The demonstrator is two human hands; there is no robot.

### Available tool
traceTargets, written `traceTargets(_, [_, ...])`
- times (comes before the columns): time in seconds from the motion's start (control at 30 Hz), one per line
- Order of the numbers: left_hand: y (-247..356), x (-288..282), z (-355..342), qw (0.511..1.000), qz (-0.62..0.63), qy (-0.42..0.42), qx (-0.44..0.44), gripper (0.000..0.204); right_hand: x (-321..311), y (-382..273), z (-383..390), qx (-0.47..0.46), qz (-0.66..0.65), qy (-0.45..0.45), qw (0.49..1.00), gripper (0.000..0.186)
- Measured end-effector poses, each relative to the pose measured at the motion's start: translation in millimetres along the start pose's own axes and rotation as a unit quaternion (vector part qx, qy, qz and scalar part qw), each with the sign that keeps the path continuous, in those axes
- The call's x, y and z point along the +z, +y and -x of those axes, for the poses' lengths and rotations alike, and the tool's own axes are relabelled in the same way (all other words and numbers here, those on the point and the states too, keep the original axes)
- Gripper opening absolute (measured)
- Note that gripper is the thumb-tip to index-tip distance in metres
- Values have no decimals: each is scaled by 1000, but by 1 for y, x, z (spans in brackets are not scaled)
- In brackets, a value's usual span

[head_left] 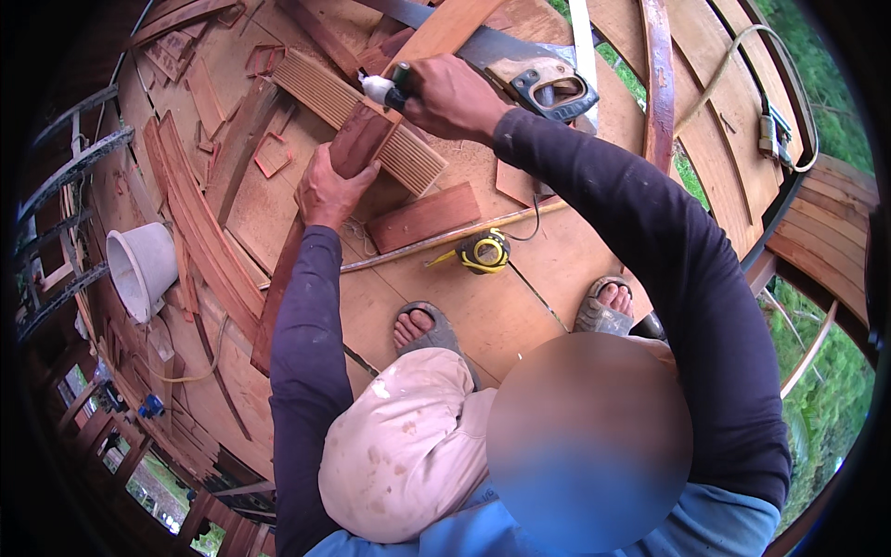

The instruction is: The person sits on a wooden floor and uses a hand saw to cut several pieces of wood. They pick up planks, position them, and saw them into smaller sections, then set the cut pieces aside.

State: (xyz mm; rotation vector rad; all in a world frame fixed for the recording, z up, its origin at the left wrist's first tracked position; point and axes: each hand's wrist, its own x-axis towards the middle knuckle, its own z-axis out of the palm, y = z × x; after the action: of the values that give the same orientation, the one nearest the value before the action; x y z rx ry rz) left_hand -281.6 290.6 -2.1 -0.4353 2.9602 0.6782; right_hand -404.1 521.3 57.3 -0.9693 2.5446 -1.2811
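Note:
My left hand is closed round a reddish-brown piece of wood, fingers on one side and thumb on the other. Just beyond its far end, my right hand grips a small white bottle with a dark tip pointing up and left. My right fingers partly hide the bottle. Under the held wood lies a ribbed wooden board, slanting from upper left to lower right. A shorter reddish wood block rests nearer to me. Whether the held wood continues beneath my left forearm is hard to tell.
A yellow-black tape measure sits before my sandalled feet. To the right of my right hand lies a handsaw. Several long boards and a whitish bucket stand left. A cable crosses the planks at upper right.

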Motion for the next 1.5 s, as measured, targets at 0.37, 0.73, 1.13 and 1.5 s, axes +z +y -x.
traceTargets(0.37, [8,1,1,1000,4,6,7,75,40,30,-16,-28,-68,61,995,19])
traceTargets(0.73, [5,0,3,1000,-20,9,4,78,12,25,11,-72,54,-90,992,19])
traceTargets(1.13, [2,-7,8,996,69,-18,-62,71,-52,97,160,132,203,-311,919,29])
traceTargets(1.5, [-25,-33,-10,995,91,-27,-30,82,-36,150,215,119,164,-210,956,24])
